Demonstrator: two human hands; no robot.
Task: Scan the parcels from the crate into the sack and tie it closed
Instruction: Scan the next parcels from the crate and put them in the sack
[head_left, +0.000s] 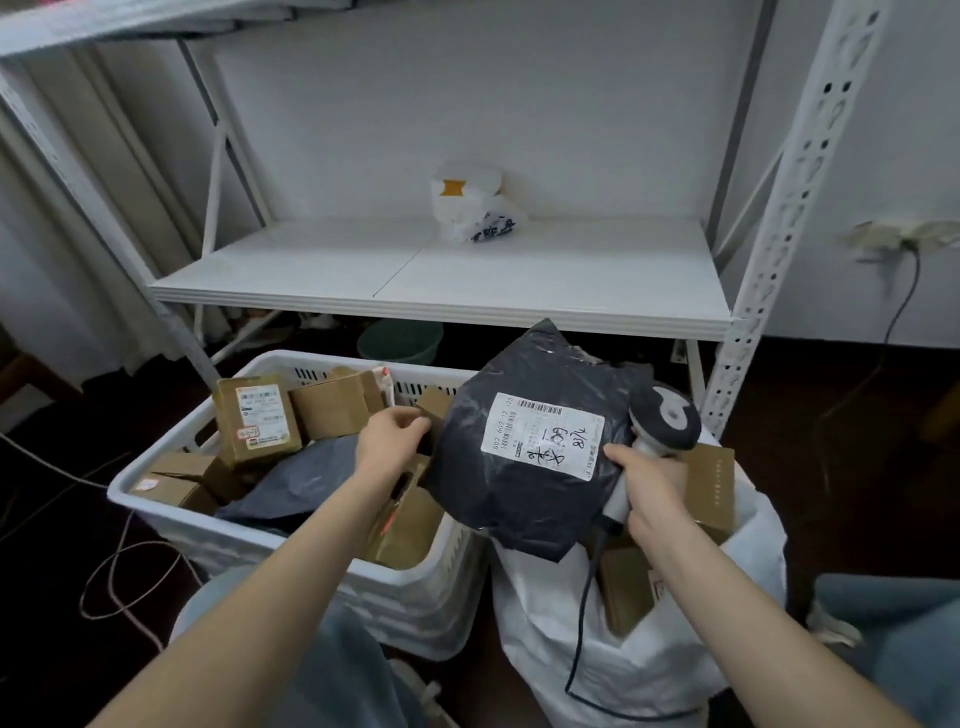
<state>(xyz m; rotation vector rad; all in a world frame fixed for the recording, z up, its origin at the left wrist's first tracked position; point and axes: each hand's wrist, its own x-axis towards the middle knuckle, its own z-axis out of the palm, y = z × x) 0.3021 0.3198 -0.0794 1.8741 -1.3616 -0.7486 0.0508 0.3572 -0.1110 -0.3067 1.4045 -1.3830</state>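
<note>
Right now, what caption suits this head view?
Left hand holds a dark parcel over the crate and sack while the right hand grips the scanner beside its label.

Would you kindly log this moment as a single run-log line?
step: scan | left hand: holds dark mailer edge, label up, above sack | right hand: grips scanner | crate: parcels inside

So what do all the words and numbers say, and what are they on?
"502 602 12 123": white label on the dark mailer bag.
Handwriting on that label: partly "60"; the rest unclear.
Shipping label on the brown box in the crate: too blurred.
Print on the white bag on the shelf: too blurred.
</note>
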